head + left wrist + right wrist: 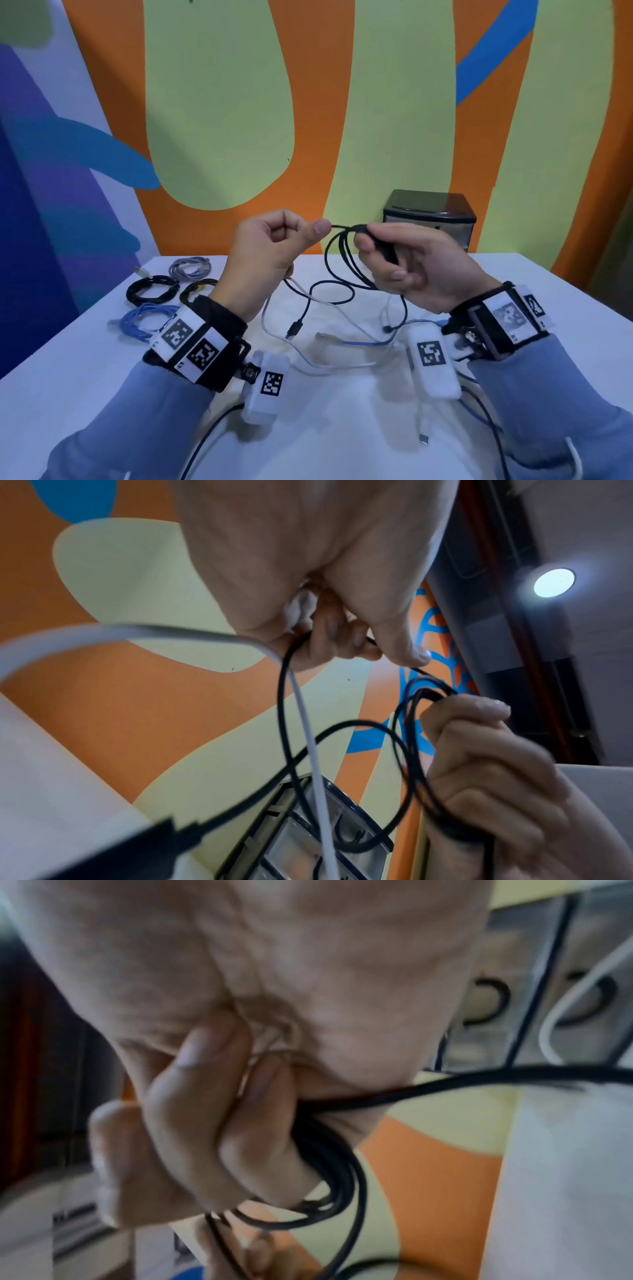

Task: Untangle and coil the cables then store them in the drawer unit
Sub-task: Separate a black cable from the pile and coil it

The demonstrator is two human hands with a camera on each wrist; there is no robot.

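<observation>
Both hands are raised above the white table (342,428). My right hand (394,260) grips several loops of a black cable (337,260), with its fingers curled round the bundle (329,1153). My left hand (291,236) pinches the same black cable (284,696) between thumb and fingers, just left of the loops. The cable's free end with a black plug (294,329) trails down onto the table. A white cable (308,356) and a blue cable (363,342) lie tangled beneath. The dark drawer unit (430,216) stands at the table's far right, against the wall.
Coiled cables lie at the table's left: a grey one (190,267), a black one (150,289), a second black one (198,287) and a blue one (147,318). A white plug end (424,438) lies near the front. The painted wall closes the back.
</observation>
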